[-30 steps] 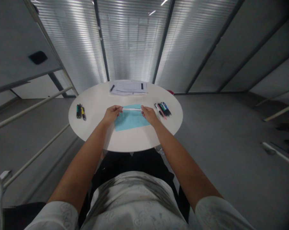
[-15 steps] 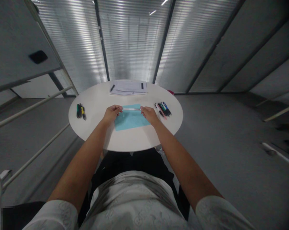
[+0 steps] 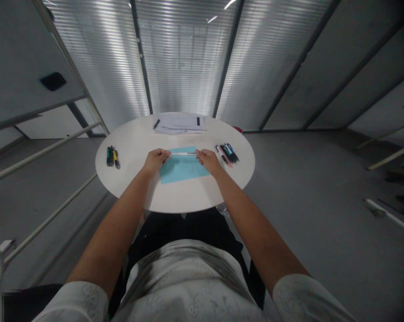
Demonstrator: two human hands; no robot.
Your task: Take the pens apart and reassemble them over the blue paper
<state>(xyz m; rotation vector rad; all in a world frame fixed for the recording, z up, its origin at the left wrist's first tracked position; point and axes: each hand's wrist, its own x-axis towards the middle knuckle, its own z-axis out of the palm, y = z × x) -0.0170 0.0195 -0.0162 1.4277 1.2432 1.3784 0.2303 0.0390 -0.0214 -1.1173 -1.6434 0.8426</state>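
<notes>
Over blue paper (image 3: 183, 171) on the table (image 3: 178, 199), we pinch a white pen (image 3: 182, 154) between left hand (image 3: 156, 160) and right hand (image 3: 208, 160).

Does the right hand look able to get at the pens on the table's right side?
Probably yes: the pens lie close beside the right hand with nothing between, though it must likely release the slim white stick first.

Ends of white stick (image 3: 183, 154) hidden by hands (image 3: 157, 160), mkgs too sm. to read.
</notes>
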